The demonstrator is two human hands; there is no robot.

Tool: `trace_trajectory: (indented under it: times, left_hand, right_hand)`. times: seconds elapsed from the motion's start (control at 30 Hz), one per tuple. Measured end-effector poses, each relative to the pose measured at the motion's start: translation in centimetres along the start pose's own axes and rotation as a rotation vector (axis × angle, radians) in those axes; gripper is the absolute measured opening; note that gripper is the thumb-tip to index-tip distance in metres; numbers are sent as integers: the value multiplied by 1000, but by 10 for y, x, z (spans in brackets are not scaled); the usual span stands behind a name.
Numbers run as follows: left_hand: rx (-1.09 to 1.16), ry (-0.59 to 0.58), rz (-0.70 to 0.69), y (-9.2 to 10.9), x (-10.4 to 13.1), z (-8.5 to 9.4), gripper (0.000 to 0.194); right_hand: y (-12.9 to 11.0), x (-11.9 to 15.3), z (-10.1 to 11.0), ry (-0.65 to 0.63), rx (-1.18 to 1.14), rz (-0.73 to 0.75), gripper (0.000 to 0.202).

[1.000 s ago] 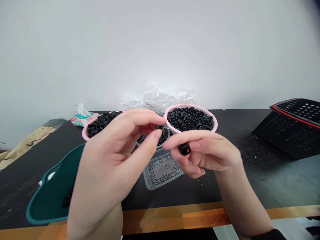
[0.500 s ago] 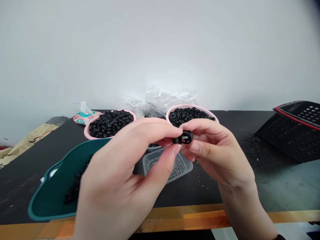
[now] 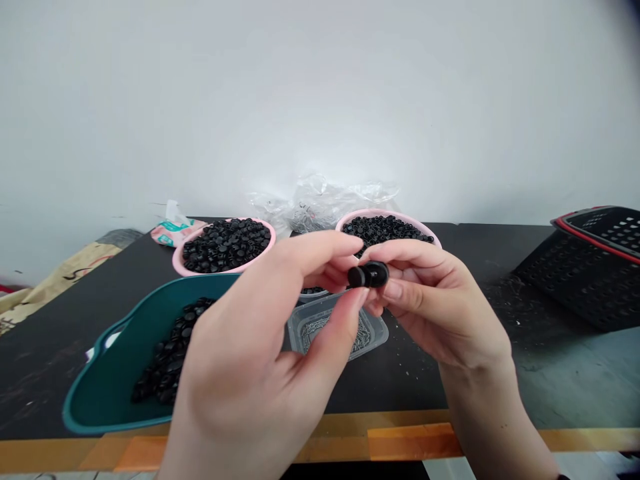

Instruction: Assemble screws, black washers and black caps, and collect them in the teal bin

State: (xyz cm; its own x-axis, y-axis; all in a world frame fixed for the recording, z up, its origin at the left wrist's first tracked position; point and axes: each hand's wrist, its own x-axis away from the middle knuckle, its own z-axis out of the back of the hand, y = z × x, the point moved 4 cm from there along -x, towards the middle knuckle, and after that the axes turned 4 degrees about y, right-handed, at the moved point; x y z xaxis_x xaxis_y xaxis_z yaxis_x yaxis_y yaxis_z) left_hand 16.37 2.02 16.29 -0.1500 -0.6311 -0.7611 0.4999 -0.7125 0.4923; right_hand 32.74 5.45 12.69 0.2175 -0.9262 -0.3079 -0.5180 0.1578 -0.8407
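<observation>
A small black plastic piece (image 3: 369, 275) is held up between both hands, over a clear plastic tub (image 3: 377, 333) of small metal springs or pins. Its rounded right end is pinched by my right hand (image 3: 430, 293), thumb in front. My left hand (image 3: 270, 327) has its thumb under the left end of the piece; its index finger is raised a little above, apart from the thumb. The spring seen inside the piece earlier does not show now.
Two pink bowls (image 3: 177, 263) (image 3: 436, 239) of small black parts stand at the back. A green basin (image 3: 100, 400) with black pieces lies left, a black perforated basket (image 3: 580, 280) right. Clear plastic bags (image 3: 325, 200) rest against the wall. Orange tape (image 3: 410, 441) lines the front edge.
My left index finger has lifted off the black piece. The piece has turned, hiding its slot and spring. My left hand has shifted slightly right, uncovering more of the green basin's contents.
</observation>
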Motion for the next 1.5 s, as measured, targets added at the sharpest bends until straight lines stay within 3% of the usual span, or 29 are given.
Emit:
trace_trajectory:
  times: [0.53,0.8,0.97,1.17,1.5]
  left_hand:
    - [-34,20,-47,2,3,-5,39]
    - [-161,-75,-177,4,2,-17,39]
    - [-97,-81,-150,-3,-5,-15,25]
    - [6,-125,-173,-8,-11,-13,25]
    - [79,-71,-205,-8,-11,-9,25]
  right_hand:
    - [1,4,4,45,152,59,24]
    - [1,4,0,57,84,69,13]
    - [-3,5,1,81,34,52,18]
    - [-6,10,0,78,17,62,10]
    - [-11,14,0,-9,117,208,17]
